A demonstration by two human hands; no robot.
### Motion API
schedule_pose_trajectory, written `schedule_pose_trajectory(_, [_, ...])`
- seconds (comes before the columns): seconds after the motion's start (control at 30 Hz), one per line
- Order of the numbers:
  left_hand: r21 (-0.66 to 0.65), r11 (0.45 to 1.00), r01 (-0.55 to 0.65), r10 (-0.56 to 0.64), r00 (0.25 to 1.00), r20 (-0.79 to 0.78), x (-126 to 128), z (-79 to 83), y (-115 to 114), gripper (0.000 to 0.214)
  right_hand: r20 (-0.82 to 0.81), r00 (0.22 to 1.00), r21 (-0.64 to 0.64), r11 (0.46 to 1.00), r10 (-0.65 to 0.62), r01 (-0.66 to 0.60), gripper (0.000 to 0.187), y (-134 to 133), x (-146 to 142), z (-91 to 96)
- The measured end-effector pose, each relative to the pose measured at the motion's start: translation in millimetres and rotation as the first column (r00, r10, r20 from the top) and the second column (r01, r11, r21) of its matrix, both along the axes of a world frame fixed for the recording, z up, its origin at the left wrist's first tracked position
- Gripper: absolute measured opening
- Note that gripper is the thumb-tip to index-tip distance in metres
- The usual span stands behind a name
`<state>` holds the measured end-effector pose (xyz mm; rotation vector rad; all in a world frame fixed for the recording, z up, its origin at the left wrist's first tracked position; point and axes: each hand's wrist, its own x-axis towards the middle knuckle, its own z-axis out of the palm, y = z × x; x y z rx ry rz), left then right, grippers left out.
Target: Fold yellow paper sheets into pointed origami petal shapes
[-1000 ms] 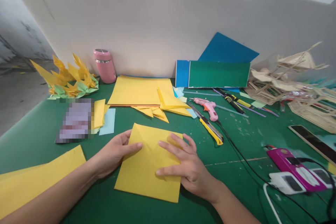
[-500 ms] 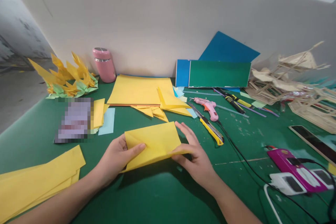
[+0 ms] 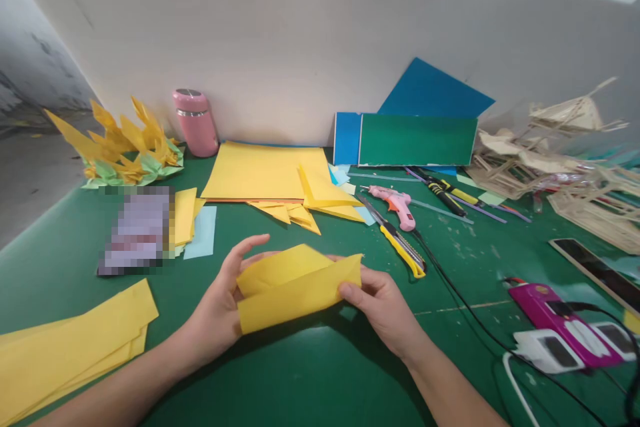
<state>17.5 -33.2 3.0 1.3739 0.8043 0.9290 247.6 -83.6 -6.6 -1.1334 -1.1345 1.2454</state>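
Note:
A folded yellow paper sheet (image 3: 295, 288) is lifted just above the green mat (image 3: 310, 373) in front of me. My left hand (image 3: 220, 307) grips its left end, thumb behind and fingers curled over the top. My right hand (image 3: 385, 307) pinches its right end with the thumb on the front face. The sheet is doubled over, with the near flap facing me.
A stack of yellow sheets (image 3: 260, 173) and folded yellow triangles (image 3: 300, 213) lie behind. Yellow strips (image 3: 65, 347) sit at the near left, folded paper shapes (image 3: 120, 147) and a pink flask (image 3: 195, 121) at the back left. A yellow utility knife (image 3: 400, 247), pink glue gun (image 3: 397, 203), cables and a magenta device (image 3: 555, 320) lie right.
The yellow sheet lay flat under both hands a second ago. Both hands lifted it off the mat and folded its near half up, so it now hangs doubled between them.

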Motion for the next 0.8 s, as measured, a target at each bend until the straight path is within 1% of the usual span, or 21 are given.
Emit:
schedule_pose_trajectory(0.07, [0.114, 0.991, 0.075, -0.069, 0.996, -0.052, -2, -1.8, -1, 0.055, -0.035, 0.999, -0.037, 0.999, 0.025, -0.027, 0.031, 0, -1, 0.7])
schedule_pose_trajectory(0.17, [0.235, 0.962, 0.139, -0.116, 0.987, -0.107, -2, -1.4, -1, 0.031, -0.091, 0.996, -0.085, 0.996, 0.015, -0.022, 0.028, 1, -1, 0.2])
schedule_pose_trajectory(0.27, [0.287, 0.941, 0.180, -0.126, 0.972, -0.196, 0, 0.8, -1, 0.021, -0.140, 0.990, -0.129, 0.992, -0.017, -0.001, 0.030, 1, -1, -1.4])
schedule_pose_trajectory(0.37, [0.264, 0.947, 0.181, -0.095, 0.947, -0.308, 1, 5.6, 0, 0.019, -0.171, 0.985, -0.183, 0.983, -0.031, 0.000, 0.034, 2, 0, -2.5])
schedule_pose_trajectory(0.43, [0.230, 0.956, 0.183, -0.093, 0.932, -0.351, 1, 9.9, 0, 0.021, -0.158, 0.986, -0.207, 0.978, -0.050, 0.016, 0.035, 2, 0, -2.3])
schedule_pose_trajectory(0.57, [0.132, 0.964, 0.232, -0.174, 0.920, -0.350, 0, 16.2, 1, 0.049, -0.084, 0.995, -0.233, 0.972, -0.058, 0.037, 0.039, 3, -3, -0.8])
schedule_pose_trajectory(0.6, [0.111, 0.963, 0.247, -0.194, 0.915, -0.354, 0, 16.8, 2, 0.053, -0.064, 0.997, -0.237, 0.971, -0.052, 0.036, 0.040, 3, -4, -0.6])
schedule_pose_trajectory(0.63, [0.097, 0.960, 0.261, -0.208, 0.904, -0.373, 1, 17.1, 2, 0.052, -0.043, 0.998, -0.237, 0.971, -0.046, 0.035, 0.041, 3, -4, -0.6])
schedule_pose_trajectory(0.73, [0.076, 0.954, 0.291, -0.224, 0.855, -0.467, 2, 15.9, 3, 0.040, 0.008, 1.000, -0.230, 0.973, -0.030, 0.031, 0.044, 3, -7, -1.2])
schedule_pose_trajectory(0.8, [0.083, 0.948, 0.309, -0.225, 0.830, -0.511, 4, 13.5, 4, 0.036, 0.002, 0.999, -0.219, 0.975, -0.037, 0.037, 0.044, 4, -8, -1.5])
